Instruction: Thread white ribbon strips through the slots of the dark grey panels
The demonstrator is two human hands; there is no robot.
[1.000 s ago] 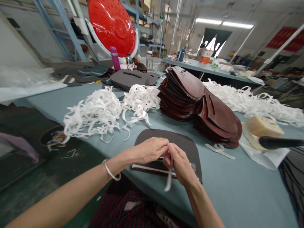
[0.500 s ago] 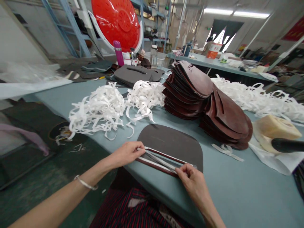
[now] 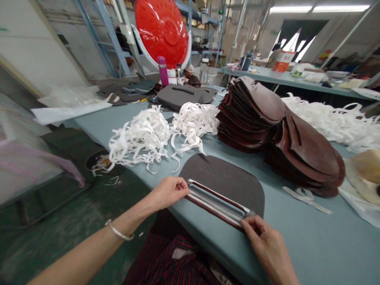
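A dark grey rounded leather piece (image 3: 225, 180) lies flat near the table's front edge. Along its straight near edge runs a long slot with maroon borders and a pale strip of tape (image 3: 215, 200) stretched along it. My left hand (image 3: 169, 192) pinches the strip's left end, fingers closed. My right hand (image 3: 265, 245) pinches its right end at the piece's corner, fingers closed too. A silver bangle sits on my left wrist.
Two heaps of white tape strips (image 3: 142, 136) lie behind the piece. A tall fanned stack of maroon leather pieces (image 3: 267, 118) stands at centre right, with more white strips (image 3: 335, 120) beyond. A tan block (image 3: 365, 174) sits at far right. A red basin (image 3: 163, 29) leans at the back.
My hands were together at the middle of the slot a second ago. They have since drawn apart to its two ends, pulling the pale strip out flat along the slot.
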